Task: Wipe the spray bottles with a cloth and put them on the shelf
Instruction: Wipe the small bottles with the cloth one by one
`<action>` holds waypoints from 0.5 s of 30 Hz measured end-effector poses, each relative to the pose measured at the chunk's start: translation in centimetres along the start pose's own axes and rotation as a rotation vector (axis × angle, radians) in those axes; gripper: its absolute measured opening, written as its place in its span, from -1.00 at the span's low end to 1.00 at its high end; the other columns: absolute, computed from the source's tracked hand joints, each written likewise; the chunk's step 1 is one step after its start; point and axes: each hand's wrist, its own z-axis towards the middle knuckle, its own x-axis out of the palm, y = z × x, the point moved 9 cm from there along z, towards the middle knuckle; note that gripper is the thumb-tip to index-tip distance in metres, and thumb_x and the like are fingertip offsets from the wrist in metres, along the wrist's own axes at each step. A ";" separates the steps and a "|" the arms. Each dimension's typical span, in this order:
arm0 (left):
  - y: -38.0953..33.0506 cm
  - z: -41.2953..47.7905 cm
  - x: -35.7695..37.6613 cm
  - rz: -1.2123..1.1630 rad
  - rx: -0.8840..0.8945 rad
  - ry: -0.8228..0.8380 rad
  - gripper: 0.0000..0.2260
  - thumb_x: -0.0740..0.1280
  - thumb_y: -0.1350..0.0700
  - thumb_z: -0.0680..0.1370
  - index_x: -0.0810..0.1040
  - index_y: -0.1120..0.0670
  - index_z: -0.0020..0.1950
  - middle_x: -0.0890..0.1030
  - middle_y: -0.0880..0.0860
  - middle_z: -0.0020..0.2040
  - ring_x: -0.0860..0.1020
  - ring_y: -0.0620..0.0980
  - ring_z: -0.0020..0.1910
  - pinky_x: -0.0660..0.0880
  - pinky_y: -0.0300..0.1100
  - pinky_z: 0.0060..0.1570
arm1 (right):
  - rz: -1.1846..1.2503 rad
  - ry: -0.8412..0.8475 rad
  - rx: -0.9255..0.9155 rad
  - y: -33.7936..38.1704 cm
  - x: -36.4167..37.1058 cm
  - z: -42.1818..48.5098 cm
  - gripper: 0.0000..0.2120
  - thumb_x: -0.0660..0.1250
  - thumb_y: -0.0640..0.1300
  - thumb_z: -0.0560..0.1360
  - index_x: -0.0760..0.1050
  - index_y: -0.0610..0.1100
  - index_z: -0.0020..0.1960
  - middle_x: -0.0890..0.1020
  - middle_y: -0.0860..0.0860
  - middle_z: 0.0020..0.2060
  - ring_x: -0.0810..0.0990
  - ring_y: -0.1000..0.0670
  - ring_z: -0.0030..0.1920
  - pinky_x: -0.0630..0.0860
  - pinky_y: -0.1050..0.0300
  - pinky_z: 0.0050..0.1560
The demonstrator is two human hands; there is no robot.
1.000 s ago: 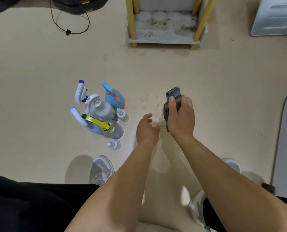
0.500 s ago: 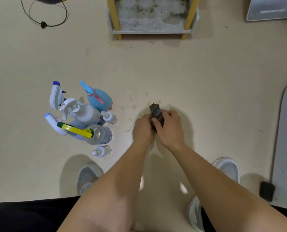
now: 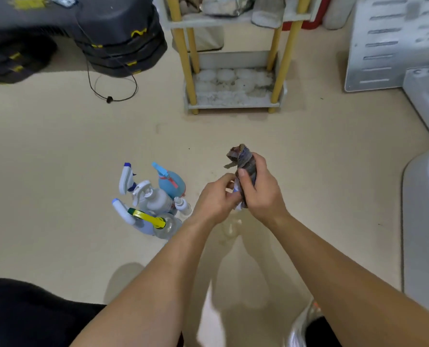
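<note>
One small spray bottle (image 3: 237, 190) is pinched by the left hand (image 3: 216, 200) while a dark cloth (image 3: 244, 162) is clenched around it by the right hand (image 3: 261, 194). A firm twisting rub is judged best. Remaining bottles (image 3: 153, 201) are clustered at nine o'clock, and the shelf (image 3: 233, 105) is awaited at twelve.

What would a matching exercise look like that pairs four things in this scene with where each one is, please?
Things:
1. cloth
2. small bottle
3. blue spray bottle
4. shelf

Places:
A. on the floor, in the cluster to the left of both hands
B. ahead, beyond the hands, on yellow posts
C. gripped by the right hand
D. pinched by the left hand, partly under the cloth

Pairs: 1-C, 2-D, 3-A, 4-B.
</note>
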 end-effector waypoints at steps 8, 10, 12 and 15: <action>-14.1 -4.1 -7.2 -0.228 0.183 0.051 -0.85 0.29 0.05 0.66 0.64 0.01 0.01 0.68 0.01 -0.10 0.62 -0.06 -0.14 0.64 0.04 -0.04 | 0.394 -0.095 0.064 11.9 -6.5 1.9 -0.77 0.18 0.07 0.69 0.49 -0.04 0.16 0.64 0.10 -0.13 0.62 0.18 -0.13 0.50 0.21 -0.07; -16.5 -5.4 -8.3 -0.329 0.152 0.108 -0.79 0.23 0.07 0.71 0.63 0.05 0.00 0.69 0.01 -0.11 0.66 -0.04 -0.15 0.64 -0.07 -0.13 | 0.609 -0.057 0.163 13.8 -7.0 2.0 -0.68 0.17 0.11 0.68 0.56 -0.09 0.11 0.66 0.01 -0.17 0.65 0.00 -0.11 0.55 0.03 0.00; -18.3 -6.3 -9.1 -0.373 0.129 0.133 -0.74 0.20 0.05 0.72 0.63 0.05 -0.06 0.70 0.01 -0.14 0.68 -0.01 -0.16 0.61 -0.15 -0.17 | 0.721 -0.032 0.209 15.4 -7.3 1.6 -0.63 0.15 0.14 0.68 0.58 -0.11 0.04 0.65 -0.04 -0.24 0.65 -0.07 -0.17 0.57 -0.06 0.00; -20.2 -6.9 -10.2 -0.452 0.089 0.072 -0.73 0.26 -0.01 0.69 0.66 0.12 -0.01 0.69 0.05 -0.16 0.67 0.05 -0.21 0.62 -0.12 -0.18 | 0.549 -0.079 0.169 17.0 -8.0 1.1 -0.48 0.11 0.33 0.59 0.52 -0.05 0.24 0.67 -0.04 0.05 0.65 -0.09 0.09 0.54 -0.20 0.26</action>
